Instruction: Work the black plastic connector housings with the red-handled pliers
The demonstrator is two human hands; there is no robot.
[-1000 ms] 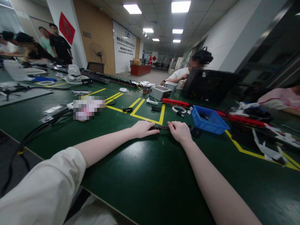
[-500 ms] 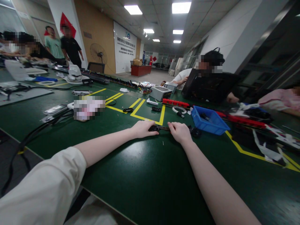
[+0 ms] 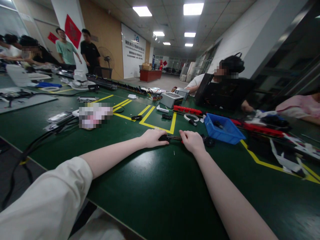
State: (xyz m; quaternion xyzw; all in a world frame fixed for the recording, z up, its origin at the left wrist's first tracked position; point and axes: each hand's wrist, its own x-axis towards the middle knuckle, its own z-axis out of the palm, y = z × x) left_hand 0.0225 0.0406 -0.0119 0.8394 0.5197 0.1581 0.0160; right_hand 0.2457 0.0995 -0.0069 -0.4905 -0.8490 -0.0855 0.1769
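We find a dark green table [image 3: 150, 186] with a smooth, slightly reflective top, marked with yellow tape [image 3: 173, 122]. Beyond it we note a room with lit ceiling panels [image 3: 193, 8], a white wall sign [image 3: 133, 50] and a reddish desk [image 3: 150, 74]. Co-workers stand at the far left; another sits behind a large black case [image 3: 220, 91].

The near table edge [image 3: 112, 218] runs diagonally below the left forearm. Between the forearms we see green tabletop, with one thin white sliver [image 3: 174, 153] just in front of the hands. On the right, a blue bin [image 3: 223, 135] bounds the working space; on the left, black cables [image 3: 42, 134] do. Ahead, a black connector [image 3: 166, 116] lies inside a taped outline, with a red strip [image 3: 187, 109] beyond.

The left hand [image 3: 154, 138] is closed around a small black part [image 3: 163, 137], pinched at thumb and fingers. The right hand [image 3: 193, 140] is curled around the rear of a slim metal tool [image 3: 175, 137], which bridges the gap between the hands and points at the part. Its handle is mostly hidden; we cannot tell whether its tip bites the part.
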